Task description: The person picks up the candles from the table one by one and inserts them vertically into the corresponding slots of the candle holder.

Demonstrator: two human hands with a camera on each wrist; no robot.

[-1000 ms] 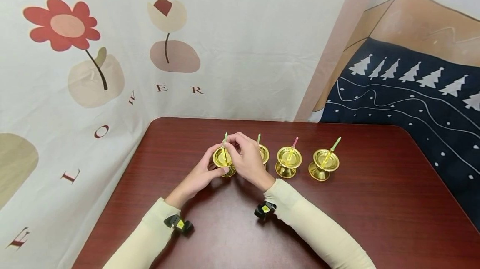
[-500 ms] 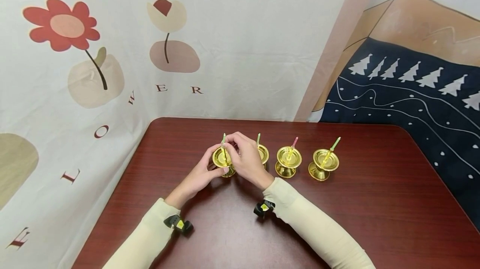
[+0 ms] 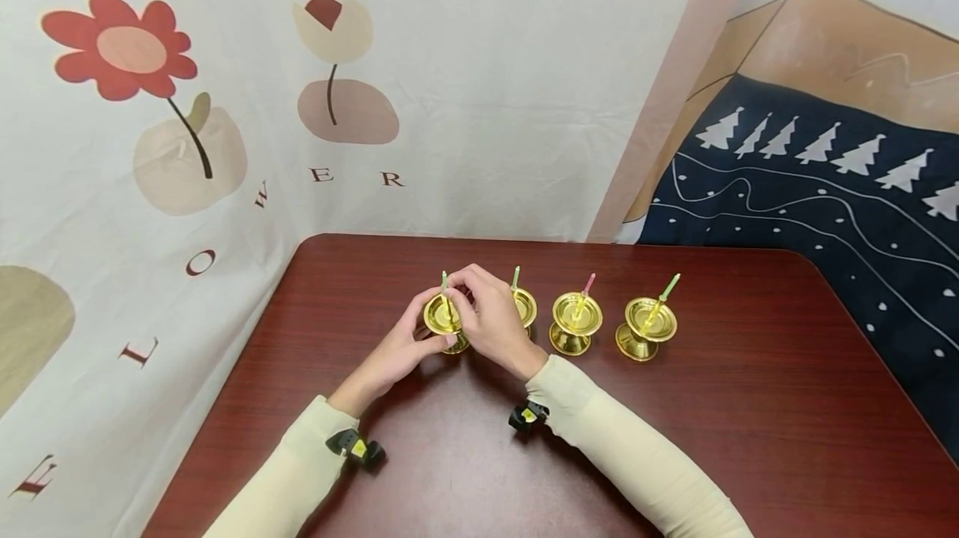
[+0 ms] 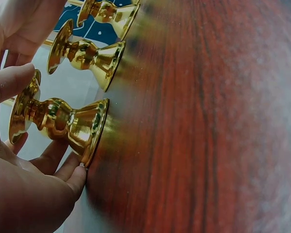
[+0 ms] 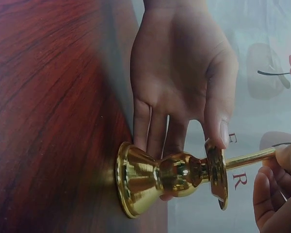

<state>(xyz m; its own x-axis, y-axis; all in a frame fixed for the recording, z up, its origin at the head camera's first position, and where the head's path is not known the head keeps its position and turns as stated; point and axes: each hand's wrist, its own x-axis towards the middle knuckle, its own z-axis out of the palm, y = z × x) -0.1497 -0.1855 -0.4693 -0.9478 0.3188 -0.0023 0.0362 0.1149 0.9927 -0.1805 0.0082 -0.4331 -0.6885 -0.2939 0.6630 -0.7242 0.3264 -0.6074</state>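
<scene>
A gold candlestick (image 3: 442, 320) with a thin green candle (image 3: 444, 281) stands at the left end of a row on the table. My left hand (image 3: 404, 348) holds it, thumb at the dish rim and fingers behind the stem. In the right wrist view, the thumb touches the edge of the dish (image 5: 218, 182), and other fingers pass behind the body (image 5: 179, 175). From the right, my right hand (image 3: 492, 317) pinches the candle where it meets the top of the upright tube (image 5: 250, 158). The candle's lower end is hidden by those fingertips.
A second gold candlestick (image 3: 529, 310) with a green candle is partly hidden behind my right hand. Farther right stand one with a pink candle (image 3: 589, 284) and one with a tilted green candle (image 3: 670, 286). Printed cloth (image 3: 479, 122) hangs behind the dark red table (image 3: 749, 405).
The pinched candle's tip has shifted slightly left and sunk a little lower in the head view. Both hands keep almost the same place on the leftmost candlestick.
</scene>
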